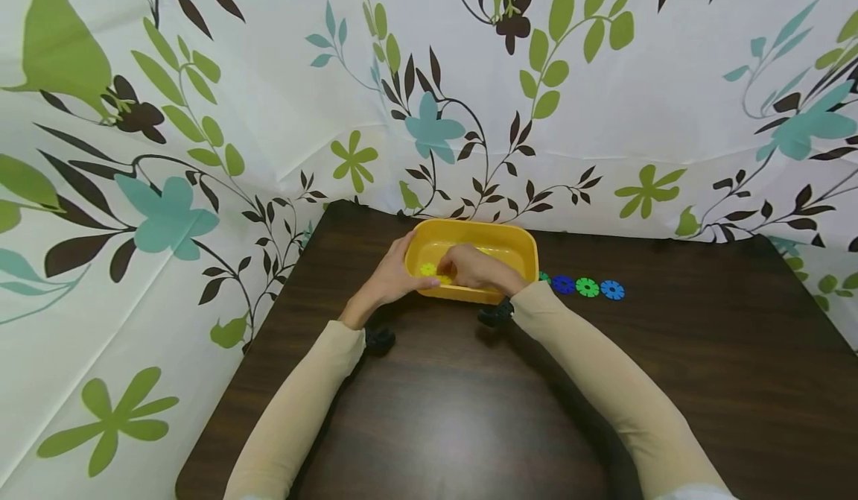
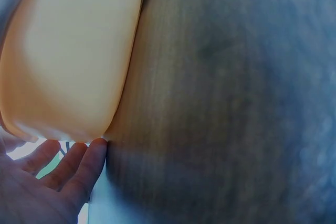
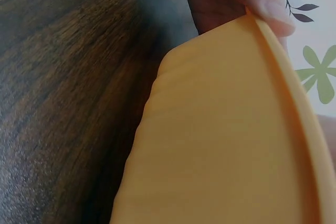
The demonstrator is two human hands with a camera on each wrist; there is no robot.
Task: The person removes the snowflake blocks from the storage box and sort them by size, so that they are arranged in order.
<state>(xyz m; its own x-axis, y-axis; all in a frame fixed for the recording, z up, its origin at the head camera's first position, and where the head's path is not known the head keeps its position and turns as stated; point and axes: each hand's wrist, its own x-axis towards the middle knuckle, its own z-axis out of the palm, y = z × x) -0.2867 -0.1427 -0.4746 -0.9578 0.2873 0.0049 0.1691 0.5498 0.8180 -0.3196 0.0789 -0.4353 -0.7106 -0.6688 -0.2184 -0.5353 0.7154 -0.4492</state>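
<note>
A yellow plastic bin (image 1: pixel 462 293) stands on the table, with yellow notched discs (image 1: pixel 427 270) inside near its left end. My left hand (image 1: pixel 391 273) grips that end, its thumb over the front rim. In the left wrist view its fingers (image 2: pixel 86 174) lie against the bin's outer wall (image 2: pixel 68 56). My right hand (image 1: pixel 477 267) reaches down into the bin with fingers bent beside the yellow discs. Its fingertips are hidden, and I cannot tell if they pinch a disc. The right wrist view has the bin's outer wall (image 3: pixel 215 124) in front.
Right of the bin, a row of notched discs lies on the dark wood table (image 1: pixel 429 396): dark blue (image 1: pixel 558 285), green (image 1: pixel 582 287) and light blue (image 1: pixel 605 288), plus a green one partly hidden by the bin. A leaf-patterned cloth (image 1: pixel 469 150) hangs behind the table.
</note>
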